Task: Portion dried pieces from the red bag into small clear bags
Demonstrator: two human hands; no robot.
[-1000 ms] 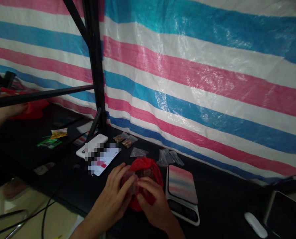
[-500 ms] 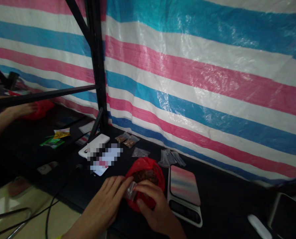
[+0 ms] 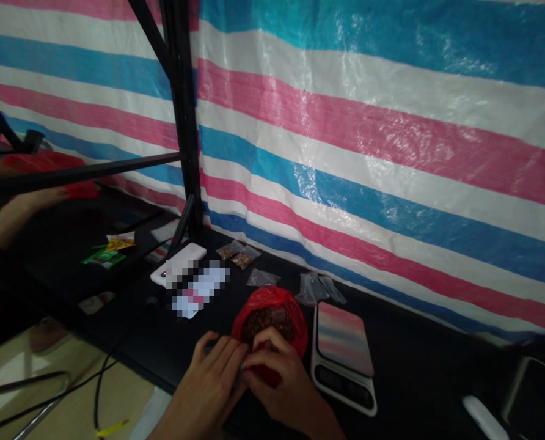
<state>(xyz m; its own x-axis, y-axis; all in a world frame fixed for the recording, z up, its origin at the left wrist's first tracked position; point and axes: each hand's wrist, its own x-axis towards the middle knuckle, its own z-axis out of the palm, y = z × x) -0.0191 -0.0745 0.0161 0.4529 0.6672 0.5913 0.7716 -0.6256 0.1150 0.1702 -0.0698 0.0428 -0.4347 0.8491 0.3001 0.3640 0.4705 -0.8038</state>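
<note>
- The left hand [image 3: 208, 382] and right hand [image 3: 281, 382] are closed and pressed together at the near side of the bag. The right fingers [image 3: 267, 360] pinch a fold of red plastic; what the left fingertips grip is hidden, so I cannot tell.
- The table's near edge [image 3: 135, 360] runs just below the hands, with the floor [image 3: 16, 385] and a black cable [image 3: 99, 391] beyond it.
- The red bag [image 3: 272, 311] sits on the black table, its mouth open and crumpled around a dark, lumpy brown food [image 3: 267, 324].
- The scale [image 3: 341, 360] stands just right of the bag, nearly touching it, so there is little room on that side.
- Left of the bag, a narrow gap separates it from a blurred card [image 3: 199, 290], which lies beside a white phone [image 3: 178, 264].
- Behind the bag are empty clear bags [image 3: 311, 288] and two small filled bags [image 3: 236, 253].
- A striped tarp [image 3: 368, 153] closes off the far side, behind a black post [image 3: 185, 110].
</note>
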